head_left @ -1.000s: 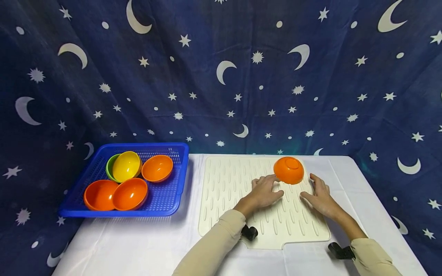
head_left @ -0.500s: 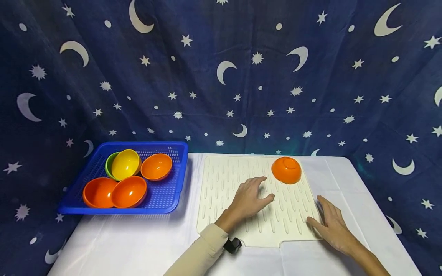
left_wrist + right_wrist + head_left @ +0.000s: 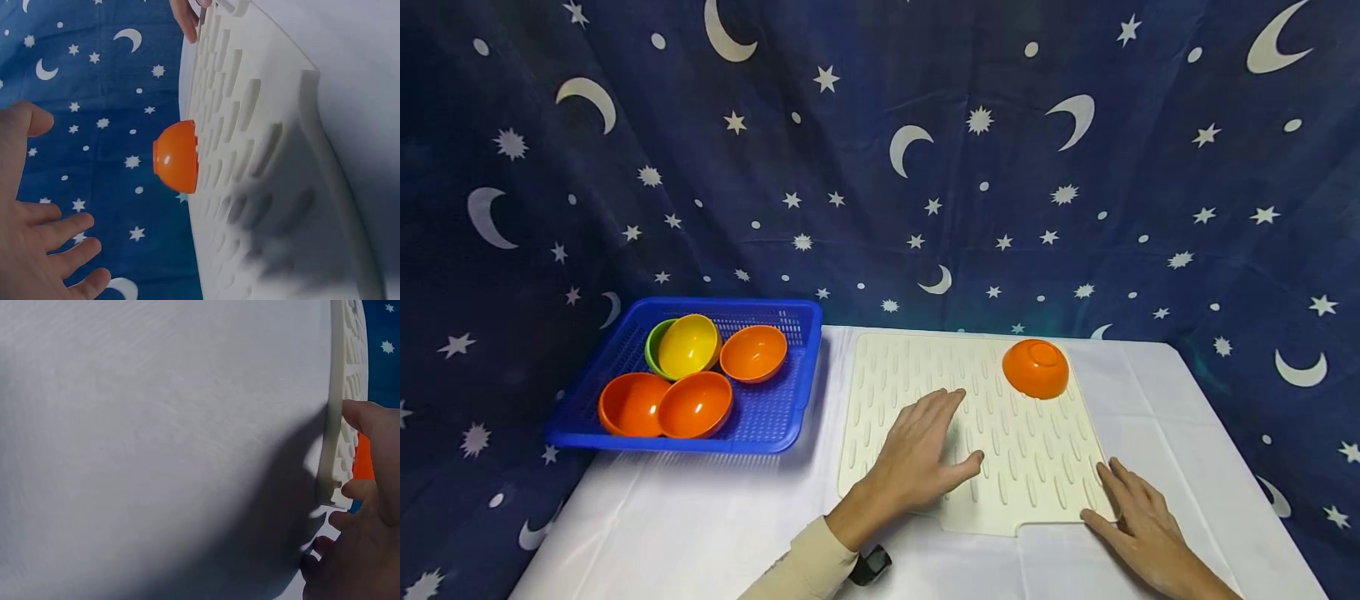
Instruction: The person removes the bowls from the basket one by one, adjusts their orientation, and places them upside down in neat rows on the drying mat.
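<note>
Left hand and right hand, fingers apart, have drawn back along the pale mat before starry fabric.

The yellow bowl hides most of the green bowl. The inside of the upturned bowl is hidden. The left hand covers part of the mat; its sleeve runs off the bottom edge. In the right wrist view, the right hand, cut off, partly hides that upturned bowl.
</note>
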The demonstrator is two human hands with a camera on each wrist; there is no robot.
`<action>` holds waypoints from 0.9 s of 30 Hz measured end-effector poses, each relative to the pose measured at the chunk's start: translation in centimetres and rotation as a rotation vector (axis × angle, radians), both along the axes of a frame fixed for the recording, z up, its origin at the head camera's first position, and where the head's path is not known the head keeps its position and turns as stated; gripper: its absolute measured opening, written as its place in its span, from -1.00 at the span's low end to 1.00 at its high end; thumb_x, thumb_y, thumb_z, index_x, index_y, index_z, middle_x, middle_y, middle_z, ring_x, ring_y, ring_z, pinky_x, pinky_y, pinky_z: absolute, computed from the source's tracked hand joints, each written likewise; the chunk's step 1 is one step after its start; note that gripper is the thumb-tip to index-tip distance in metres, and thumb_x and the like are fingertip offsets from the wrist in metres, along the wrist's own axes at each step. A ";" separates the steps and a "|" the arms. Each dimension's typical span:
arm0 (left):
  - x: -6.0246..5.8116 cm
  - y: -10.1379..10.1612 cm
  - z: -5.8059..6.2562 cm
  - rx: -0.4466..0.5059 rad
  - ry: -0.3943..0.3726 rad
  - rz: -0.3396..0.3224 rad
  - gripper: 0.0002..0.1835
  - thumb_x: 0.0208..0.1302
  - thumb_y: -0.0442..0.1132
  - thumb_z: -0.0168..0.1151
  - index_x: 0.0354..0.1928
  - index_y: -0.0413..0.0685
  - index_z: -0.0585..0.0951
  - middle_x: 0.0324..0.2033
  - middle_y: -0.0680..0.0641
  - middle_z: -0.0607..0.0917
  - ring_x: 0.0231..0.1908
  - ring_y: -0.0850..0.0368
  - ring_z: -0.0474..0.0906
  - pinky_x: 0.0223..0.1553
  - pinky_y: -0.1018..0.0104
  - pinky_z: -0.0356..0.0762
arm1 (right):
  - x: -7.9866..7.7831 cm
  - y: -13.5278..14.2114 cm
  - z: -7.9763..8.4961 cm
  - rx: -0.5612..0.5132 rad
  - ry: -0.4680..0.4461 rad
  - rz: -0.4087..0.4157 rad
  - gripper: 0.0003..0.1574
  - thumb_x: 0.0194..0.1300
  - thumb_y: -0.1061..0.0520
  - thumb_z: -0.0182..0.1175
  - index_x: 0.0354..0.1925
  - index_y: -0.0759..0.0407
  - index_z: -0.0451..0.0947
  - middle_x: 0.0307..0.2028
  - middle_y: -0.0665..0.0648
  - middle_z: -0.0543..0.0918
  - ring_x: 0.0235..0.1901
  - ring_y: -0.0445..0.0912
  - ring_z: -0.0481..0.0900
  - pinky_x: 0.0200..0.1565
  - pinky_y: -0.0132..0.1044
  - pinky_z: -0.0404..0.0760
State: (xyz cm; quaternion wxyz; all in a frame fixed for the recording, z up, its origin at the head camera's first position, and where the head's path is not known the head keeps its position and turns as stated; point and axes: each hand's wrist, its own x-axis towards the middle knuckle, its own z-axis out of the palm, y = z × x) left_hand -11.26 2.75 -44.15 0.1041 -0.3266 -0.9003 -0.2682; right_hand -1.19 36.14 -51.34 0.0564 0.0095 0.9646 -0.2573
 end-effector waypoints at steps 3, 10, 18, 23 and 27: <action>0.0 -1.5 0.4 0.010 0.031 -0.024 -0.18 0.26 0.14 0.28 0.46 -0.12 0.36 0.36 -0.07 0.48 0.40 0.01 0.29 0.32 0.03 0.31 | 0.2 0.2 -0.2 -0.009 -0.012 0.001 0.06 0.49 -0.26 0.10 0.54 0.41 -0.02 0.46 0.58 -0.08 0.34 0.62 -0.16 0.07 0.63 -0.09; -0.9 -5.1 0.9 0.101 -0.010 -0.009 -0.21 0.26 0.09 0.33 0.45 -0.10 0.38 0.34 -0.11 0.49 0.38 0.00 0.32 0.29 -0.07 0.33 | 0.1 0.4 -0.2 0.004 -0.029 0.013 0.04 0.50 -0.26 0.07 0.56 0.35 -0.05 0.48 0.56 -0.09 0.35 0.58 -0.20 0.08 0.60 -0.11; -1.5 -8.9 2.1 0.235 -0.026 0.046 -0.28 0.28 0.05 0.35 0.43 0.00 0.42 0.32 0.00 0.52 0.33 0.10 0.39 0.30 -0.06 0.34 | 0.1 0.3 -0.2 0.000 -0.047 0.019 0.05 0.51 -0.27 0.05 0.57 0.34 -0.08 0.48 0.56 -0.11 0.35 0.58 -0.21 0.08 0.58 -0.12; -1.8 -10.9 2.9 0.225 -0.060 0.092 -0.29 0.30 0.07 0.33 0.43 0.01 0.42 0.33 0.00 0.51 0.32 0.05 0.39 0.30 -0.10 0.33 | 0.0 0.4 -0.2 0.011 -0.037 0.025 0.04 0.50 -0.26 0.05 0.57 0.31 -0.09 0.46 0.55 -0.10 0.33 0.60 -0.21 0.07 0.57 -0.10; -1.9 -12.6 3.3 0.210 -0.070 0.136 -0.30 0.29 0.04 0.35 0.41 -0.04 0.44 0.32 -0.05 0.52 0.32 -0.02 0.40 0.30 -0.13 0.32 | -0.2 0.4 -0.1 0.009 -0.017 0.050 0.01 0.50 -0.22 0.08 0.57 0.31 -0.05 0.45 0.55 -0.06 0.31 0.63 -0.16 0.04 0.57 -0.05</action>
